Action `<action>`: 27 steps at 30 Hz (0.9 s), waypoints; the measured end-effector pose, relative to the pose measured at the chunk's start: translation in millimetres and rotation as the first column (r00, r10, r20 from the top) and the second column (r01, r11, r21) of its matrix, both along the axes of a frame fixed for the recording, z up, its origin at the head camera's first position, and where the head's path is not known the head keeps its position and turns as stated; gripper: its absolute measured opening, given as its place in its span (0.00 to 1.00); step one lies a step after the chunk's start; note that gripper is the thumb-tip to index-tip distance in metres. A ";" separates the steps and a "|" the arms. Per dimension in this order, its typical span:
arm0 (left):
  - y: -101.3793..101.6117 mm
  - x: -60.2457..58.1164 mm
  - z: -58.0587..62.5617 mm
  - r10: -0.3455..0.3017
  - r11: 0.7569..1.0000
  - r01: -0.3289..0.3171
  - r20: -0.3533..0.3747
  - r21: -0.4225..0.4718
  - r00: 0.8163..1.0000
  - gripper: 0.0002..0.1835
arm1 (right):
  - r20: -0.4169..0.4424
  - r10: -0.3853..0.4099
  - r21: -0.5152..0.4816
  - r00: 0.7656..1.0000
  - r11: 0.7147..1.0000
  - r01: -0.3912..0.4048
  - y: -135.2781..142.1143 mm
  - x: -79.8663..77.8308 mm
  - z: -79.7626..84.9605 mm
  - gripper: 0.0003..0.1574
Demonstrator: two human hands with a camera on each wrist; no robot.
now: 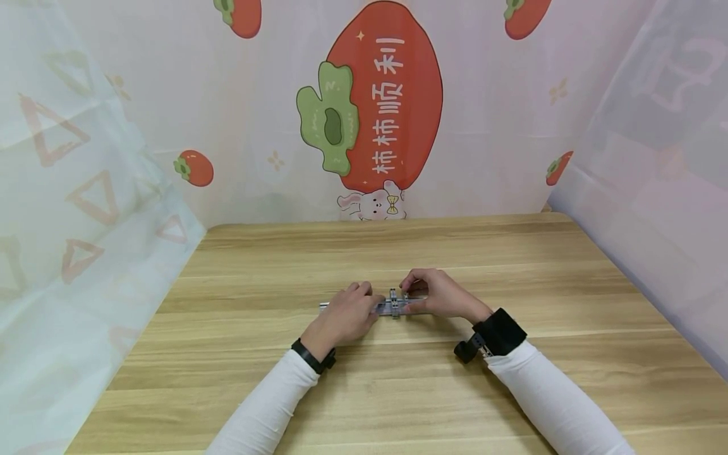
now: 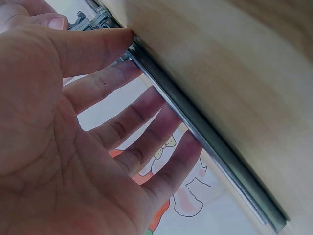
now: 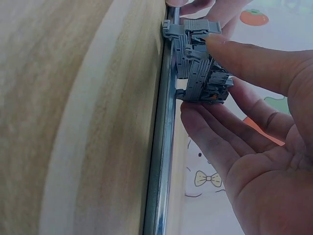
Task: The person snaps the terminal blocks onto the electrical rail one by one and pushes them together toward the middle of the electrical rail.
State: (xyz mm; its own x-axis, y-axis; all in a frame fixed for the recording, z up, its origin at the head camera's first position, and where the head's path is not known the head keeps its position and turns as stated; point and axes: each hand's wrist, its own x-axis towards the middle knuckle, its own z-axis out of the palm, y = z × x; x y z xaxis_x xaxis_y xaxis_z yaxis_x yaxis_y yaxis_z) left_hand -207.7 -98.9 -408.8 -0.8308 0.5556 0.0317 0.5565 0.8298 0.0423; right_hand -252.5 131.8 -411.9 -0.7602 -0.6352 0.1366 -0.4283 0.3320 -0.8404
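A metal DIN rail (image 1: 324, 306) lies lengthwise across the middle of the table. My left hand (image 1: 349, 313) holds it on the left part; in the left wrist view the thumb and fingertips touch the rail (image 2: 210, 139) along its edges. A grey terminal block (image 1: 394, 303) sits on the rail between the hands. My right hand (image 1: 446, 296) pinches a second grey terminal block (image 3: 210, 85) between thumb and fingers, beside the first one. In the right wrist view its foot is close against the rail (image 3: 161, 161); whether it is clipped on cannot be told.
The wood-grain table (image 1: 398, 392) extends around the hands. A printed cloth (image 1: 478, 114) hangs behind its far edge, with further sheets at the left (image 1: 74, 189) and right (image 1: 660, 189). Dark straps with small devices (image 1: 500, 332) are on both wrists.
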 end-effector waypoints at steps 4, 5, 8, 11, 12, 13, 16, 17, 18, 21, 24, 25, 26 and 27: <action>0.4 0.5 0.1 0.003 1.000 -0.003 0.006 -0.003 1.000 0.20 | 0.000 -0.003 0.002 1.000 1.000 0.003 -0.5 0.8 -0.9 0.24; 0.4 0.5 0.1 0.003 1.000 -0.003 0.007 -0.002 1.000 0.20 | -0.003 -0.004 0.008 1.000 1.000 0.004 -0.5 0.9 -0.8 0.24; 0.3 0.4 0.0 0.002 1.000 -0.002 0.004 0.001 1.000 0.20 | -0.014 -0.011 0.029 1.000 1.000 0.011 -0.5 1.0 -0.8 0.23; 0.0 0.2 -0.3 0.000 1.000 0.000 0.000 0.002 1.000 0.20 | -0.030 -0.018 0.050 0.999 0.999 0.020 -0.6 1.4 -1.0 0.22; -0.1 0.1 -0.4 0.000 1.000 0.000 -0.002 0.000 1.000 0.20 | -0.033 -0.019 0.052 0.999 0.998 0.020 -0.6 1.5 -1.3 0.22; -0.1 0.1 -0.7 -0.001 1.000 0.001 -0.002 -0.001 1.000 0.20 | -0.037 -0.015 0.053 0.999 0.998 0.017 -0.8 1.5 -1.6 0.22; -0.1 -0.1 -1.1 -0.001 1.000 0.001 0.000 0.000 1.000 0.20 | -0.038 -0.007 0.054 0.999 0.999 0.009 -1.3 1.4 -2.7 0.22; 0.0 -0.2 -1.3 -0.001 1.000 0.001 0.001 0.000 1.000 0.20 | -0.038 -0.002 0.053 0.999 0.999 0.004 -1.4 1.4 -2.9 0.22; 0.0 -0.3 -1.3 0.000 1.000 0.000 0.002 0.000 1.000 0.20 | -0.036 0.002 0.050 0.999 0.999 -0.001 -1.6 1.6 -3.0 0.22; 0.2 -0.4 -1.3 0.001 1.000 -0.001 0.004 -0.001 1.000 0.20 | -0.038 0.007 0.054 0.999 0.999 -0.005 -2.1 2.1 -2.5 0.22; 0.1 -0.5 -1.4 0.001 1.000 -0.001 0.005 -0.003 1.000 0.20 | -0.061 0.009 0.065 0.998 0.998 -0.005 -2.3 2.7 -1.9 0.22; 0.1 -0.6 -1.4 0.002 1.000 -0.002 0.006 -0.002 1.000 0.20 | -0.069 0.007 0.072 0.998 0.997 -0.002 -2.5 2.9 -1.4 0.21; 0.1 -0.6 -1.5 0.002 1.000 -0.002 0.006 -0.002 1.000 0.20 | -0.077 0.006 0.076 0.997 0.997 0.000 -2.6 3.2 -1.2 0.21; -0.1 -0.7 -1.5 0.003 1.000 -0.003 0.007 0.000 1.000 0.20 | -0.082 0.003 0.081 0.997 0.997 0.003 -2.9 3.5 -1.0 0.21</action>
State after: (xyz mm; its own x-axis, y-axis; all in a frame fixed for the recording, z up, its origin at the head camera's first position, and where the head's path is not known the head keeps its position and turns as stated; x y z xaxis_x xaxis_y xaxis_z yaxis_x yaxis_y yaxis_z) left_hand -208.4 -98.9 -410.3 -0.8325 0.5534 0.0259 0.5540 0.8312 0.0466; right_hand -249.0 128.9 -412.9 -0.7486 -0.6466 0.1467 -0.4946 0.3971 -0.7731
